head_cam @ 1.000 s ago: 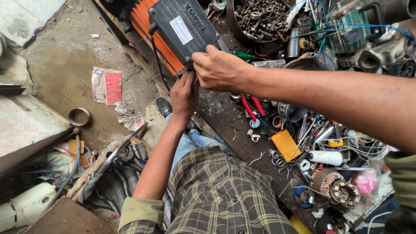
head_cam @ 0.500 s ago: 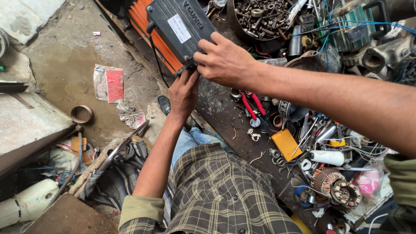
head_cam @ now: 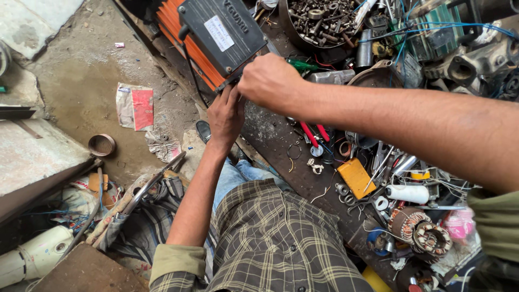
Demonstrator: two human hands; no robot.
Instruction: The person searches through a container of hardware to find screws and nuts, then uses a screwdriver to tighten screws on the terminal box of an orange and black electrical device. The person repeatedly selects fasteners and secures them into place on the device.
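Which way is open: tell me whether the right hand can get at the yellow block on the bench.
Probably yes: the right hand grips the black-and-orange unit's edge, and the yellow block lies uncovered just below its forearm, among loose parts.

Two hands are showing: left hand (head_cam: pixel 226 116), right hand (head_cam: pixel 268 81). One orange-and-black machine (head_cam: pixel 221 35) is lying on the table (head_cam: pixel 270 132). One bowl of bolts (head_cam: pixel 319 21), one yellow block (head_cam: pixel 356 177), one red-handled pliers (head_cam: pixel 313 134), one white tube (head_cam: pixel 408 193), one copper-wound motor part (head_cam: pixel 419 230) are sitting there.
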